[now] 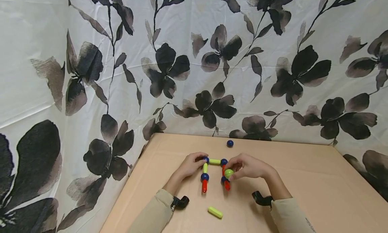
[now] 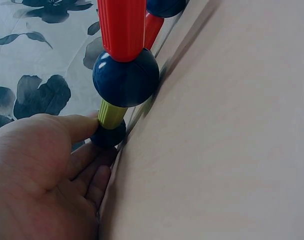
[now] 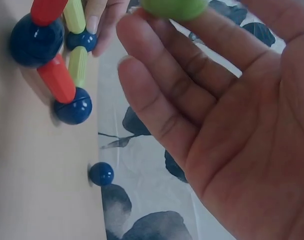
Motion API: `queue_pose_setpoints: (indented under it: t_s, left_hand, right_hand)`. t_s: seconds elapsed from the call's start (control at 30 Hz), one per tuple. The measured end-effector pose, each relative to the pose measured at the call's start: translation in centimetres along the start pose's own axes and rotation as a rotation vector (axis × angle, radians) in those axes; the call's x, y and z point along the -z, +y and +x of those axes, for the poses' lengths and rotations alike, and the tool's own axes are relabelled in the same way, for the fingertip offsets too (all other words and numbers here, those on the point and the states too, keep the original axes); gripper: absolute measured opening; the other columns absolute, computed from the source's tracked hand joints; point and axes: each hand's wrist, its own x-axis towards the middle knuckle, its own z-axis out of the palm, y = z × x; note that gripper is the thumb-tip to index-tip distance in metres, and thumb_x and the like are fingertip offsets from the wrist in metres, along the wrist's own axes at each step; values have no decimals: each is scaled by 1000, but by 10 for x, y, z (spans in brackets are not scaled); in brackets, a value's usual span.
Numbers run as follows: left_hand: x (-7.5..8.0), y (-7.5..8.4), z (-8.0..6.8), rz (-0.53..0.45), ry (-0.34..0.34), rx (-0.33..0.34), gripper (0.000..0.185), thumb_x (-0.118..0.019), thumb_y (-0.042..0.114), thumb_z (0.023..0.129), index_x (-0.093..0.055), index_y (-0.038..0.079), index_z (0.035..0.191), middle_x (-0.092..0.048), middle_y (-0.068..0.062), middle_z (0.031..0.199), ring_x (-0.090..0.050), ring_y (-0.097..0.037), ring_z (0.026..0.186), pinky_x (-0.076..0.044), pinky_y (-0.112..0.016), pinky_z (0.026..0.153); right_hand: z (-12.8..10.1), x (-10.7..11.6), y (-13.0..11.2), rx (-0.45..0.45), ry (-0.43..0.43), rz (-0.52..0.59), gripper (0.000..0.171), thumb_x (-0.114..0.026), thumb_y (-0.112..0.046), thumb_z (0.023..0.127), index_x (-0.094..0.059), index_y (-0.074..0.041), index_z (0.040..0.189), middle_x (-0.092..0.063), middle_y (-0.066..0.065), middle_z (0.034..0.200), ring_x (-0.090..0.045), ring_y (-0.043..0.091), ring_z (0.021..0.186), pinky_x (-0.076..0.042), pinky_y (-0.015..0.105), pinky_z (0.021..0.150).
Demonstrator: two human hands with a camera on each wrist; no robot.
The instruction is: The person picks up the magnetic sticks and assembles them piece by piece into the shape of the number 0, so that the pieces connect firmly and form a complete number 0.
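Observation:
A U-shaped frame of blue balls and ribbed rods lies on the table. Its left side has a yellow-green rod [image 1: 205, 168], a blue ball [image 1: 204, 176] and a red rod [image 1: 204, 185]. My left hand [image 1: 191, 164] pinches the far left corner ball [image 2: 109, 136], thumb on one side and fingers behind. Between the thumb and fingertips of my right hand [image 1: 251, 167] is a light green ball [image 1: 228, 173], held above the frame's right side. That side has red rods [image 3: 56, 77] and a blue ball [image 3: 37, 41], partly covered in the head view.
A loose blue ball [image 1: 230, 143] sits near the table's far edge. One loose yellow-green rod [image 1: 215, 212] lies nearer me, between the forearms. Behind the table [image 1: 318, 179] hangs a flower-patterned cloth [image 1: 260, 91].

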Motion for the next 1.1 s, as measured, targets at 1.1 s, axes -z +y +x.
queue_pose_setpoints:
  t_s: [1.1]
  left_hand:
    - [-2,1,3,-11,10,4,34,-60,23,107,-67,7,137,-70,-5,131,-62,-26,127,-47,-49,112]
  right_hand:
    - [10,-11,5,129,-425,208,42,-88,-7,81,-72,5,117,-72,15,106,-56,4,70,-46,13,62]
